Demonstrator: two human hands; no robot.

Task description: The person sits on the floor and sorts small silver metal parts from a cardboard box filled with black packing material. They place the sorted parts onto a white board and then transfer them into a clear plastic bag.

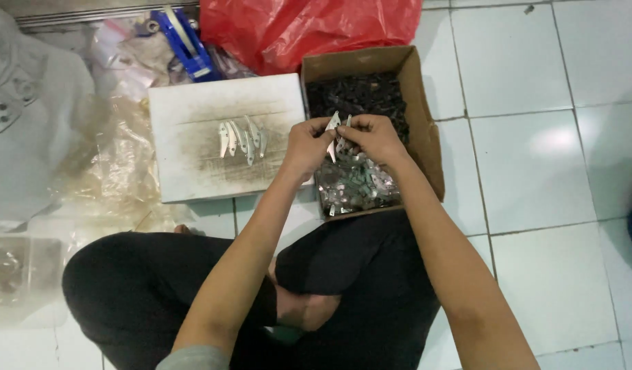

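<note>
Both my hands meet over an open cardboard box [426,137]. My left hand [306,145] pinches a small pointed metal blade piece [333,125]. My right hand [374,136] grips small silvery metal pieces [345,140] right beside it, fingertips nearly touching the left hand's. The box holds dark parts [357,96] at its far end and shiny metal pieces [357,188] at its near end. Several similar blade pieces [242,139] lie in a row on a dirty white board [192,171] to the left of the box.
I sit cross-legged in dark trousers [144,288] on a white tiled floor [535,157]. A red plastic bag [309,27] lies behind the box, a blue tool [182,38] behind the board. Clear plastic bags [117,164] and a container [18,267] are at left.
</note>
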